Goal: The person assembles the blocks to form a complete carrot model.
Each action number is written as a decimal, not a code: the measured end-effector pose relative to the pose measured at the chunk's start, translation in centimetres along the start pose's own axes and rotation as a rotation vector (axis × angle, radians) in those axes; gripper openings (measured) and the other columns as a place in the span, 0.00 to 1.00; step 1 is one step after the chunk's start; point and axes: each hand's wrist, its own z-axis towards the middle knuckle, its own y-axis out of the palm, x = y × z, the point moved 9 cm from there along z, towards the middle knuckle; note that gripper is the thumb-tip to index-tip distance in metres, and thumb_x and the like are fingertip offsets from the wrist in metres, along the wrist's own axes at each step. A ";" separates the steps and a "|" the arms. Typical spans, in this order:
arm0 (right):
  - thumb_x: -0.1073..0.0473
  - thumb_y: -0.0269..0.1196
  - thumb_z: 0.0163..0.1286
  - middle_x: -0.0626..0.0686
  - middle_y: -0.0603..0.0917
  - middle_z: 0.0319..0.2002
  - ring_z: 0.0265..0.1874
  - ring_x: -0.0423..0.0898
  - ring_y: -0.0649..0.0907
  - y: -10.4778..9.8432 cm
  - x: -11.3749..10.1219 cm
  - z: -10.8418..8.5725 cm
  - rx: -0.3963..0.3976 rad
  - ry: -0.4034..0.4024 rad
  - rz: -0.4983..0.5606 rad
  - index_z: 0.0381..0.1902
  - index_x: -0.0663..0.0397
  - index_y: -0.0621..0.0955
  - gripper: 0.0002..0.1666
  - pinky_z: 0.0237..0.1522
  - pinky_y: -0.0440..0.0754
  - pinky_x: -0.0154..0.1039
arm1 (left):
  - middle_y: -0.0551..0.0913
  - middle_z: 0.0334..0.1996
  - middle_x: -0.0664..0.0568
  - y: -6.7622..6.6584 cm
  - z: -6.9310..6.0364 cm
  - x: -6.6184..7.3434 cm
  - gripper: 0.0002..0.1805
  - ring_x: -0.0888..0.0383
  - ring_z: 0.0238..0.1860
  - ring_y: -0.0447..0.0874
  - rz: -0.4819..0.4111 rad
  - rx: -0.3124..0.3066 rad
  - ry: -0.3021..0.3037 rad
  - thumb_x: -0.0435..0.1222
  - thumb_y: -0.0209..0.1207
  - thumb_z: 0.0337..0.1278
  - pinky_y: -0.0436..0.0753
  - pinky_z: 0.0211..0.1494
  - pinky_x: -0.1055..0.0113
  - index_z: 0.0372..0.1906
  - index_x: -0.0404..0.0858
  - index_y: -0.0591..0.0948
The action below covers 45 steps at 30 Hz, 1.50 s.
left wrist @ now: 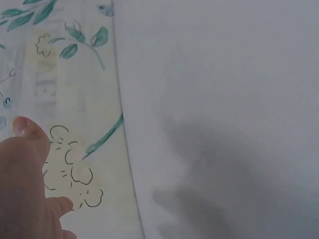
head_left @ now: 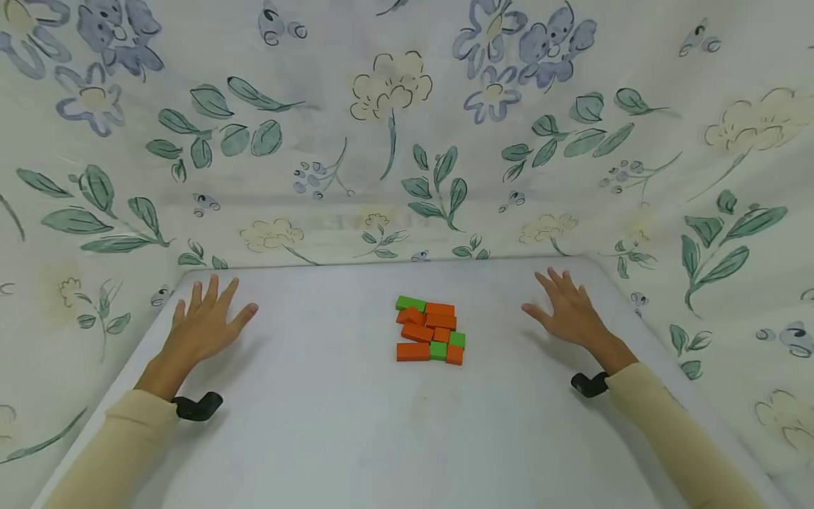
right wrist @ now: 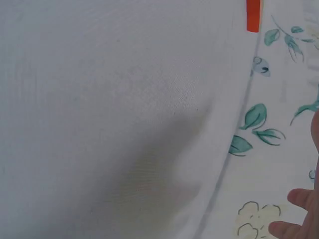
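A cluster of orange blocks (head_left: 417, 332) and several green blocks (head_left: 410, 303) lies close together on the white table (head_left: 318, 424), right of its middle. Off to the left, my left hand (head_left: 200, 329) is spread above the table, touching no block. My right hand (head_left: 569, 311) is likewise spread, to the right of the cluster and apart from it. In the left wrist view the left hand (left wrist: 25, 174) shows only in part, with nothing in it. At the edge of the right wrist view are fingers of the right hand (right wrist: 299, 214) and an orange block (right wrist: 253, 15).
Behind the table hangs a wall covering (head_left: 356, 155) printed with flowers and leaves; it also runs down both sides. A black wrist device (head_left: 198, 407) sits on the left wrist and another black device (head_left: 589, 384) on the right.
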 end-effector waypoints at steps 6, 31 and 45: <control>0.28 0.52 0.71 0.69 0.50 0.78 0.76 0.74 0.46 0.0 0.2 -0.5 0.002 -0.012 0.003 0.78 0.57 0.55 0.53 0.69 0.44 0.78 | 0.27 0.77 0.28 0.2 -0.3 1.1 0.51 0.26 0.75 0.19 0.014 0.001 0.016 0.68 0.37 0.69 0.29 0.69 0.23 0.80 0.38 0.42; 0.28 0.58 0.67 0.65 0.50 0.79 0.77 0.71 0.44 0.6 -4.0 -1.2 0.018 -0.084 -0.053 0.79 0.50 0.55 0.54 0.71 0.41 0.76 | 0.31 0.79 0.34 0.5 -0.6 5.1 0.54 0.30 0.77 0.21 0.093 0.017 0.046 0.74 0.39 0.62 0.25 0.71 0.27 0.81 0.44 0.42; 0.32 0.61 0.67 0.64 0.52 0.79 0.77 0.71 0.47 0.2 -7.1 -0.7 0.058 -0.150 -0.023 0.79 0.50 0.57 0.52 0.71 0.45 0.76 | 0.37 0.80 0.34 1.5 -0.1 6.7 0.54 0.30 0.78 0.29 0.060 0.005 0.059 0.74 0.39 0.62 0.31 0.74 0.28 0.81 0.44 0.44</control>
